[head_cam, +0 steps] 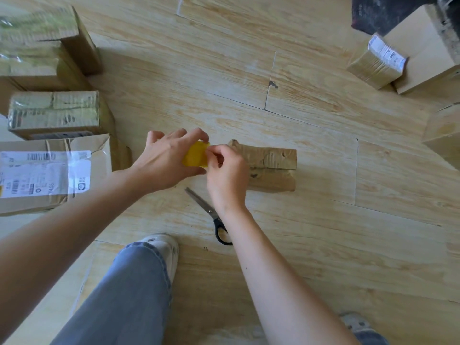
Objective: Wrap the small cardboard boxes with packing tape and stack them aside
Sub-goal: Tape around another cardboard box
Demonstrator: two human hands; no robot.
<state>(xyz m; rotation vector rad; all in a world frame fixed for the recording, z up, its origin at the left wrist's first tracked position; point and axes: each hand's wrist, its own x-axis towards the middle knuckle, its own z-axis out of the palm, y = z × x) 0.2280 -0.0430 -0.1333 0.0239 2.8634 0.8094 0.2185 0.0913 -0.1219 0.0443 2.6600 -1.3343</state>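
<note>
A yellow roll of packing tape [196, 155] is gripped in my left hand [166, 158], fingers curled over its top and thumb underneath. My right hand [225, 175] pinches at the roll's right edge with thumb and forefinger; the tape end itself is too small to see. Just right of both hands a small worn cardboard box [271, 168] lies on the wooden floor [249, 70], its left end partly hidden by my right hand. Black-handled scissors [211, 215] lie on the floor below the hands, partly under my right wrist.
Taped cardboard boxes [57, 113] are stacked at the left, with a labelled parcel [49, 170] in front of them. More boxes [378, 63] sit at the upper right and another box [445, 135] at the right edge. My jeans leg and shoe [164, 247] are at the bottom.
</note>
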